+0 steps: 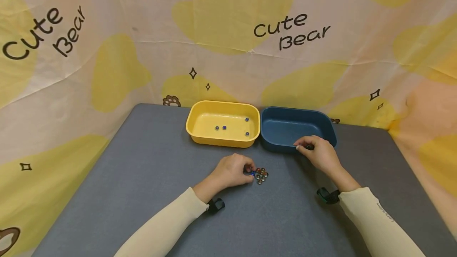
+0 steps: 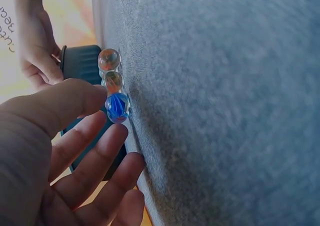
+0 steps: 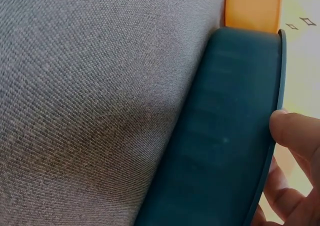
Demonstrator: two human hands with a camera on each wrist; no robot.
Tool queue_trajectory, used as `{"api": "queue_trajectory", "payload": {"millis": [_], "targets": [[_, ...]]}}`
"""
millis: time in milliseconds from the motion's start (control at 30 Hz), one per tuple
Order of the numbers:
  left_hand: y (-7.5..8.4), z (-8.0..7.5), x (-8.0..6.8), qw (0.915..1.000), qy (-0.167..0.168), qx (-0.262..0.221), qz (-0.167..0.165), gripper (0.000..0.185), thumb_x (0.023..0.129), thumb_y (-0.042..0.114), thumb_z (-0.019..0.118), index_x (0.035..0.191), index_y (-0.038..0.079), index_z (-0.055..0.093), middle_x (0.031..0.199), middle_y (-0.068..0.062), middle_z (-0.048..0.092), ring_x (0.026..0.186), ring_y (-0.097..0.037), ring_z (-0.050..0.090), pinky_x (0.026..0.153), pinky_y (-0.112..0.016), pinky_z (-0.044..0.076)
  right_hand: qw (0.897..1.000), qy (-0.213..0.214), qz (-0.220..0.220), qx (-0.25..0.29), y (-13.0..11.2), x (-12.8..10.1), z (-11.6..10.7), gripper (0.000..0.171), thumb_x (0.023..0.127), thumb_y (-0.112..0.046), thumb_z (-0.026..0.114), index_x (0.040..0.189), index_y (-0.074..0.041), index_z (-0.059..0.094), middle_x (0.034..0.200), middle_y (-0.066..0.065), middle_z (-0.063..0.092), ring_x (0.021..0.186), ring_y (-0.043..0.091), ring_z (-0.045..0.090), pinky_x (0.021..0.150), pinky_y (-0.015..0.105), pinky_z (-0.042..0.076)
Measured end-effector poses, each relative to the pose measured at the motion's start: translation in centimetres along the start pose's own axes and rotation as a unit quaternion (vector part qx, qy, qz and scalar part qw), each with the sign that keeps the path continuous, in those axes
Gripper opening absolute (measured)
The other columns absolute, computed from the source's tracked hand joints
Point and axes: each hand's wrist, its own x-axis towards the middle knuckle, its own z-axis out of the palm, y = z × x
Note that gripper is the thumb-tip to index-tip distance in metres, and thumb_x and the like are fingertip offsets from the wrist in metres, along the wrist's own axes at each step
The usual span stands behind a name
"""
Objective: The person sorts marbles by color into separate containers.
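Glass marbles (image 1: 261,175) are lying in a small cluster on the grey desk (image 1: 143,193), just in front of the yellow bin (image 1: 200,134) and the blue bin (image 1: 326,124). The left hand (image 1: 233,169) is resting beside the cluster, and its thumb and fingers are closing on a blue marble (image 2: 117,106) at the near edge of the pile; in the left wrist view the thumb and a fingertip are touching it, though a firm pinch is not certain. The right hand (image 1: 319,152) is hovering at the front rim of the blue bin with fingers curled together; whether it is pinching something small there cannot be told. A few marbles are already sitting inside the yellow bin.

Each marble is probably hard, smooth and light, so it is likely to slip or roll away on the cloth. Pinching one across its middle, between thumb pad and fingertip, looks safest.
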Motion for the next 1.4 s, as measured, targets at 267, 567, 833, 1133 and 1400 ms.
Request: {"api": "queue_trajectory", "payload": {"millis": [267, 567, 833, 1133, 1400], "targets": [[0.32, -0.03, 0.09, 0.9999, -0.009, 0.009, -0.008, 0.012, 0.07, 0.032, 0.067, 0.081, 0.029, 0.063, 0.074, 0.015, 0.058, 0.065, 0.002, 0.049, 0.057, -0.02, 0.04, 1.0, 0.001, 0.0, 0.001, 0.1, 0.03, 0.06, 0.012, 0.082, -0.027, 0.059, 0.091, -0.024, 0.066, 0.092, -0.003, 0.06, 0.076, 0.014, 0.054, 0.063, 0.03, 0.041], [0.44, 0.01, -0.08, 0.9997, -0.008, 0.02, -0.007, 0.009, 0.071, 0.03, 0.067, 0.077, 0.029, 0.061, 0.071, 0.016, 0.057, 0.062, 0.003, 0.048, 0.055, -0.019, 0.039, 1.0, -0.003, 0.007, 0.003, -0.13, -0.19, 0.08, 0.012, 0.083, -0.028, 0.058, 0.091, -0.025, 0.066, 0.093, -0.003, 0.06, 0.076, 0.014, 0.053, 0.063, 0.03, 0.041], [0.42, 0.08, -0.35, 0.9997, -0.01, 0.024, -0.003, 0.008, 0.071, 0.03, 0.067, 0.075, 0.029, 0.06, 0.069, 0.016, 0.056, 0.061, 0.003, 0.048, 0.054, -0.019, 0.038, 1.0, 0.001, 0.008, 0.003, -0.35, -0.54, 0.19, 0.012, 0.083, -0.028, 0.058, 0.091, -0.024, 0.066, 0.093, -0.003, 0.06, 0.075, 0.014, 0.053, 0.062, 0.029, 0.04], [0.37, 0.14, -0.5, 0.9997, -0.007, 0.024, -0.001, 0.008, 0.068, 0.027, 0.067, 0.073, 0.029, 0.06, 0.067, 0.016, 0.056, 0.058, 0.002, 0.047, 0.051, -0.018, 0.037, 1.0, 0.005, 0.004, -0.001, -0.49, -0.7, 0.32, 0.012, 0.082, -0.027, 0.059, 0.091, -0.023, 0.066, 0.091, -0.002, 0.06, 0.073, 0.013, 0.052, 0.061, 0.029, 0.039], [0.09, -0.72, -0.62, 0.9997, 0.009, 0.024, -0.004, 0.01, 0.067, 0.027, 0.068, 0.075, 0.029, 0.062, 0.066, 0.018, 0.055, 0.058, 0.003, 0.047, 0.051, -0.018, 0.037, 1.0, 0.004, 0.004, -0.003, -0.48, -0.66, 0.32, 0.012, 0.082, -0.026, 0.059, 0.091, -0.023, 0.066, 0.09, -0.003, 0.06, 0.074, 0.013, 0.052, 0.062, 0.029, 0.04]]}}
